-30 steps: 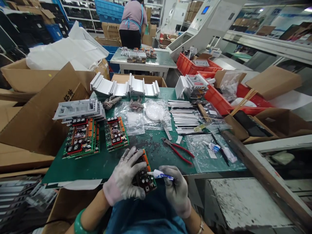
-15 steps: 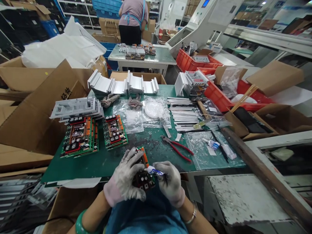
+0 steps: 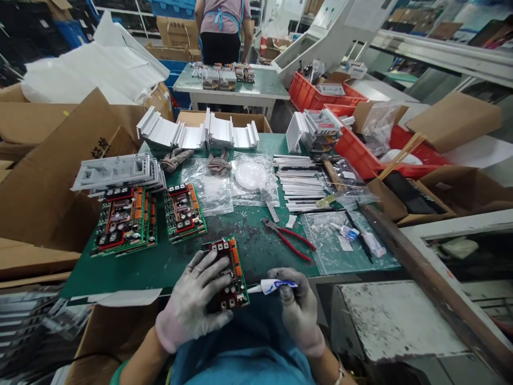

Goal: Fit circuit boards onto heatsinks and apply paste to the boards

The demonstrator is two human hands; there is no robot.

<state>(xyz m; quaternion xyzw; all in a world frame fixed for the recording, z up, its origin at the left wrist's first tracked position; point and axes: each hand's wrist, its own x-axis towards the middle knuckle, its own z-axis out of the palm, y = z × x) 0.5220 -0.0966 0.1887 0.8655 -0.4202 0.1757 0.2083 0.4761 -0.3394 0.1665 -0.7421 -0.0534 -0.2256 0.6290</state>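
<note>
My left hand [image 3: 202,291], in a whitish work glove, holds a green circuit board [image 3: 236,270] at the table's front edge. Its fingers reach across the board's face and cover much of the left side; the thumb lies along the lower edge. Orange connectors line the board's right side. Pinched in my gloved right hand [image 3: 298,310] is a small white and blue squeeze tube [image 3: 274,286]. The tube lies nearly level, its thin nozzle pointing left at the board's lower right corner. Whether the nozzle touches the board I cannot tell.
More circuit boards [image 3: 186,214] lie at left beside grey plastic housings [image 3: 116,174]. Red-handled cutters [image 3: 288,240] lie right of centre, before white strips [image 3: 300,184]. White metal profiles [image 3: 196,136] stand at the back. Red crates [image 3: 360,155] are at right. A person [image 3: 222,27] stands beyond.
The tube has moved right and away from the board's face, now level with its nozzle showing. The board lies flatter, with more of its top in view. My left hand has shifted slightly left.
</note>
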